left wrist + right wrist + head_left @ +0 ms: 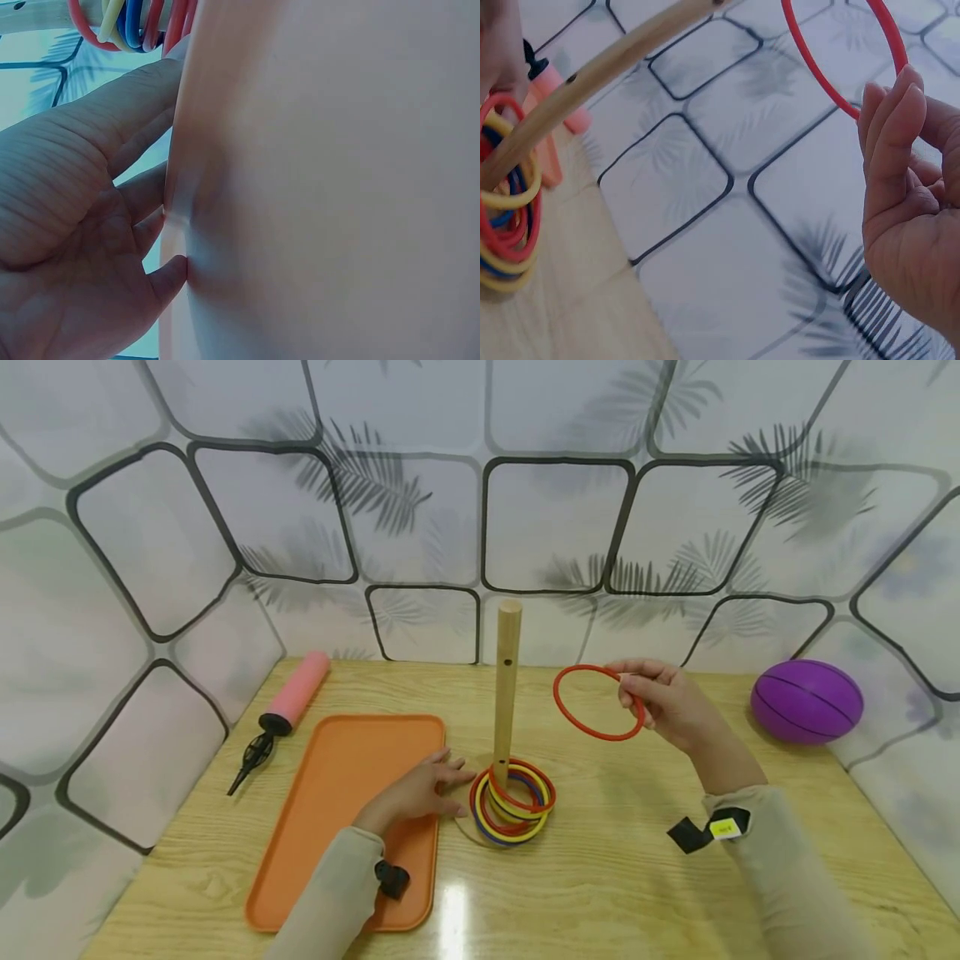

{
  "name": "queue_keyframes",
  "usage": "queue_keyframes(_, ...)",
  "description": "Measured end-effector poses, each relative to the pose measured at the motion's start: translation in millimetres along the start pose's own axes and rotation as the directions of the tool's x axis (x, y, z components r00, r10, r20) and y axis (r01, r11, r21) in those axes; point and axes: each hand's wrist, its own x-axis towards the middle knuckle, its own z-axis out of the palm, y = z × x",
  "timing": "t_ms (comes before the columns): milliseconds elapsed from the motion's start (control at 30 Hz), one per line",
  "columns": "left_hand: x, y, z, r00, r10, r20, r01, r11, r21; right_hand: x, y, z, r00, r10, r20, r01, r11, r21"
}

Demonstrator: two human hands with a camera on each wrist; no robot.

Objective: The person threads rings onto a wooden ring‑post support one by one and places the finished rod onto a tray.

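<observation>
Between thumb and fingers, my right hand (663,702) pinches a thin red ring (603,737) by its right side. The ring is held in the air to the right of an upright wooden post (506,693). Several red, yellow and blue rings (517,841) lie piled around the foot of that post, over its round base. My left hand (420,789) is low at the left of the pile, fingers extended toward the rings and holding nothing. In the left wrist view, its fingertips reach the edge of the orange tray (315,180), which hides part of them.
The orange tray lies under the left forearm. A pink hand pump (300,693) with a black nozzle lies at the back left. At the back right sits a purple ball (807,702) with dark lines. A patterned wall covering (555,527) stands behind the wooden table (600,877).
</observation>
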Motion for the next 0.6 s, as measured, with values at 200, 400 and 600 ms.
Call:
queue_keyframes(200,-1.2,3.1,-2.1,1.0,0.021,0.002,-0.021,1.0,0.009,6,-27,18.3,0.999,-0.038,0.015,0.037,0.998,0.041)
queue_keyframes(400,-0.7,3.2,-1.9,0.999,0.036,0.006,-0.036,0.999,0.018,10,-50,35.9,0.999,-0.055,-0.001,0.055,0.998,0.044)
queue_keyframes(600,0.3,2.0,-1.2,0.999,0.032,0.007,-0.032,0.999,0.017,16,-73,57.8,0.995,-0.053,-0.081,0.056,0.998,0.035)
